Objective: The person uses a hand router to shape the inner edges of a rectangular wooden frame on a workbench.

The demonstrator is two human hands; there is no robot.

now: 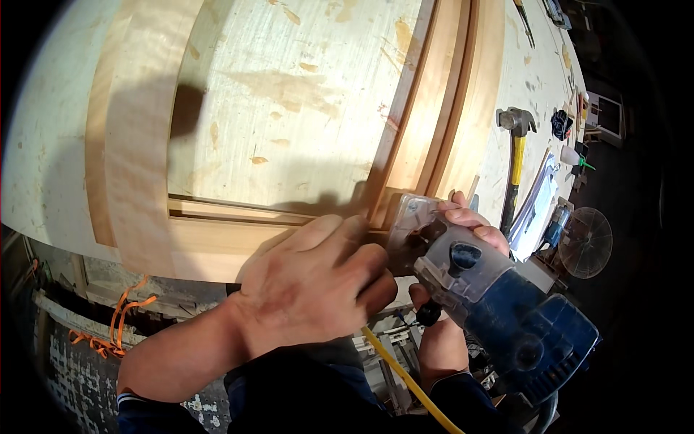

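Note:
A pale wooden frame (210, 253) lies on the workbench, its near right corner under my hands. My right hand (470, 217) grips a blue trim router (524, 336) from its far side, fingers around the clear plastic base. The router is tilted, its clear end against the frame's corner and its body slanting down to the right. My left hand (307, 282) is curled over the near rail beside that corner, close to the router's base. Its fingertips are hidden, so whatever they hold cannot be made out.
Right of the frame lie a claw hammer (515, 155) with a yellow and black handle and some white papers (533, 210). A round wire guard (585, 242) stands beyond. Orange straps (119, 318) hang below the bench. A yellow cord (405, 376) runs down near my body.

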